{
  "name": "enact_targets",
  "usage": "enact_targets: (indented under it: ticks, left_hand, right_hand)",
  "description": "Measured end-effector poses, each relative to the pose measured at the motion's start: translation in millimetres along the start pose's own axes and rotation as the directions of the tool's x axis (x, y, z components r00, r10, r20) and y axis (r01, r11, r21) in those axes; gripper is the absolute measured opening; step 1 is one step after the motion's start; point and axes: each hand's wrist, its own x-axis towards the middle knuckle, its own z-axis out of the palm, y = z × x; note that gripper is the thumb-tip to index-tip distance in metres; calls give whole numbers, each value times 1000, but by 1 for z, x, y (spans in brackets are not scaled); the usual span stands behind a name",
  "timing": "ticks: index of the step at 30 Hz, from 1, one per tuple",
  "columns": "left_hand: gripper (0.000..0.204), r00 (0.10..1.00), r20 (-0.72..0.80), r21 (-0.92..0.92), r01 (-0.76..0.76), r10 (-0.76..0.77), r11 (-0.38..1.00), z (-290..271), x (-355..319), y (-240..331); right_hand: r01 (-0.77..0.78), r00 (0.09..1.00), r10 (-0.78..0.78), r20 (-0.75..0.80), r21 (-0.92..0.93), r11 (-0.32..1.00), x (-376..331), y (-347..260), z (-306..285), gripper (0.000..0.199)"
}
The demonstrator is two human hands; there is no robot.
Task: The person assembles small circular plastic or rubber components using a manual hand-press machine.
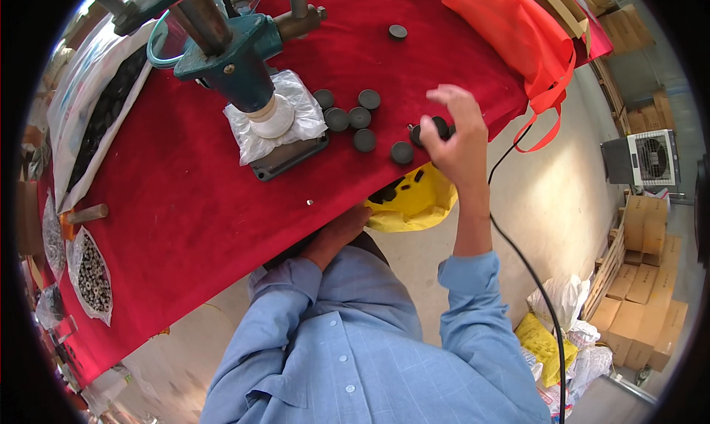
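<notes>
My right hand [457, 132] hovers over the near edge of the red-covered table [185, 202], fingers spread and curled, right above a couple of dark round discs [429, 130]. Several more dark discs [353, 119] lie on the cloth to its left. My left hand [342, 230] is below the table edge, holding the rim of a yellow plastic bag [414, 198] that has dark pieces in it. A teal hand press [229, 51] stands on the table, its base wrapped in clear plastic [277, 117].
An orange cloth bag [518, 32] lies at the table's far right. Clear bags of small dark parts [92, 272] sit at the left. A black cable [532, 276] hangs down at my right. Cardboard boxes [640, 291] and a fan unit [651, 158] stand on the floor.
</notes>
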Motion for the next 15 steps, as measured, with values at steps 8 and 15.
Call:
enact_targets:
  ticks: [8,15]
  left_hand:
    - [12,999,6,-1,-31,31,1000,9,8,13]
    - [12,1000,-14,-20,-8,8,1000,10,-2,5]
  right_hand:
    - [61,990,-66,128,40,997,106,68,81,52]
    - [339,778,-461,427,333,880,69,-18,70,63]
